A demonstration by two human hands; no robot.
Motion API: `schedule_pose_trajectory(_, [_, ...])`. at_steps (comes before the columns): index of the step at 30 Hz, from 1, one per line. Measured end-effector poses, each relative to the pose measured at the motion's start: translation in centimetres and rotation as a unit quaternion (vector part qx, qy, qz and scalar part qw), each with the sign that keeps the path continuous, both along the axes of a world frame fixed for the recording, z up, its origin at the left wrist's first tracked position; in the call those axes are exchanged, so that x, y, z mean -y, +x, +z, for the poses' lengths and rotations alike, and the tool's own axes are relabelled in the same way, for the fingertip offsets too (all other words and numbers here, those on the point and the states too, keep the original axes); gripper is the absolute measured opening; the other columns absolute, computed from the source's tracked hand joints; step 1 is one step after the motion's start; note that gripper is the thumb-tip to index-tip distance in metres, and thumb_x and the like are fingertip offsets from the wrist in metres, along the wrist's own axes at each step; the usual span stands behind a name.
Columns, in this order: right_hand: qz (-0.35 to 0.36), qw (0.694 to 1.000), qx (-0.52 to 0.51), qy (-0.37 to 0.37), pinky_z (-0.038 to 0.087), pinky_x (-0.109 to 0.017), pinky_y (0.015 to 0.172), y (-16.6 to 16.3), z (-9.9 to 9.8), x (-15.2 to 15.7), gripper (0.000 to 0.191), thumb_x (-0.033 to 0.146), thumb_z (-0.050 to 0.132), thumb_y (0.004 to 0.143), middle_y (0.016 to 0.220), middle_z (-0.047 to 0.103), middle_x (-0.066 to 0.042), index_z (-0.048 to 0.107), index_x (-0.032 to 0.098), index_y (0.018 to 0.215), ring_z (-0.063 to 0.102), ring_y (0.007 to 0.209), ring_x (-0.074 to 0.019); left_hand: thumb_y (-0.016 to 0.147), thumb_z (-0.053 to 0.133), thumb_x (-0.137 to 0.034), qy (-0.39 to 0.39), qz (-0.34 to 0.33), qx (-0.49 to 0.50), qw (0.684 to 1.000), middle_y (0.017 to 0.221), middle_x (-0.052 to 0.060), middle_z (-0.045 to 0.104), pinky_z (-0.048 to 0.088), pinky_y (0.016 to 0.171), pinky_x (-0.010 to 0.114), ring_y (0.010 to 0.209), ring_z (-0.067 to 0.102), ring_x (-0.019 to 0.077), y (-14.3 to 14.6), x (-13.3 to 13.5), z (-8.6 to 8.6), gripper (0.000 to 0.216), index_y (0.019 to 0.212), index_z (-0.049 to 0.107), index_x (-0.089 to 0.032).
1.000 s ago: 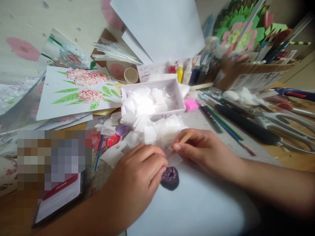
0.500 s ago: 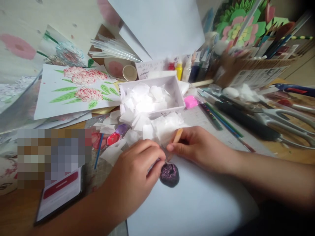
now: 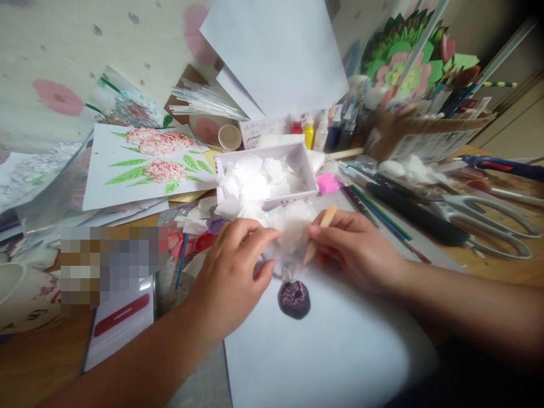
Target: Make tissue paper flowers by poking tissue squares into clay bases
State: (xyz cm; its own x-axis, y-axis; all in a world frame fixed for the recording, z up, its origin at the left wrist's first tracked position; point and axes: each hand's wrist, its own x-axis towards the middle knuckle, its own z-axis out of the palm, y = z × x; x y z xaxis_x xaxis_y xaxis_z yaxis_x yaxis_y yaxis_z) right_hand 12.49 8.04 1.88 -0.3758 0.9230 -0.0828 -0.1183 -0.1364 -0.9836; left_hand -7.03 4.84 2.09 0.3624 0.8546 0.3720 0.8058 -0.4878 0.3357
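A dark, rounded lump with pink streaks on top sits on a white sheet of paper. A small piece of thin white paper stands at the lump's far edge. My left hand hovers just left of that piece, thumb and forefinger apart, with nothing visible between them. In my right hand a slim wooden stick is gripped, its pointed end slanting down towards the thin paper piece. Whether the tip touches it, I cannot tell.
Behind my hands stands a white box heaped with white paper pieces. Paint bottles line up behind it. Scissors and brushes lie right. On the left are a phone, a paper cup and a flower picture.
My left thumb and forefinger have parted and drawn back from the lump's edge, where the thin paper piece now stands exposed. The stick in my right hand has shifted slightly right. The view has moved slightly.
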Motion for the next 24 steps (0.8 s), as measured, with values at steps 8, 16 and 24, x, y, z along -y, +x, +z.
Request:
schedule_pose_trajectory(8, [-0.021,0.991,-0.070,0.110,0.043,-0.018,0.048,0.5,-1.0,0.7,0.014,0.021,0.064,0.080,0.073,0.062,0.003,0.062,0.020,0.067,0.051,0.054,-0.0058,0.074,0.060,-0.014,0.003,0.008,-0.006,1.000,0.093,0.004,0.050,0.041,0.080,0.036,0.092,0.048,0.0204,0.0,-0.3,0.1,0.014,0.088,0.058,-0.017])
schedule_pose_trajectory(16, [0.088,0.987,0.009,0.137,0.046,-0.023,0.066,-0.4,0.0,0.5,0.012,0.016,0.066,0.076,0.075,0.063,0.000,0.064,0.016,0.065,0.059,0.069,-0.0097,0.075,0.056,-0.012,-0.001,0.038,-0.047,0.998,0.078,0.001,0.054,0.039,0.072,0.035,0.079,0.047,0.0182,-0.1,0.2,0.9,0.012,0.066,0.059,-0.019])
schedule_pose_trajectory(24, [0.073,0.987,0.103,0.100,0.044,-0.024,0.062,-1.3,0.4,0.0,0.018,0.029,0.070,0.073,0.066,0.065,-0.002,0.062,0.014,0.065,0.057,0.063,-0.0122,0.074,0.052,-0.010,-0.085,0.043,-0.045,0.994,0.075,-0.001,0.051,0.038,0.064,0.030,0.068,0.047,0.0142,0.4,1.6,1.4,0.014,0.065,0.054,-0.020])
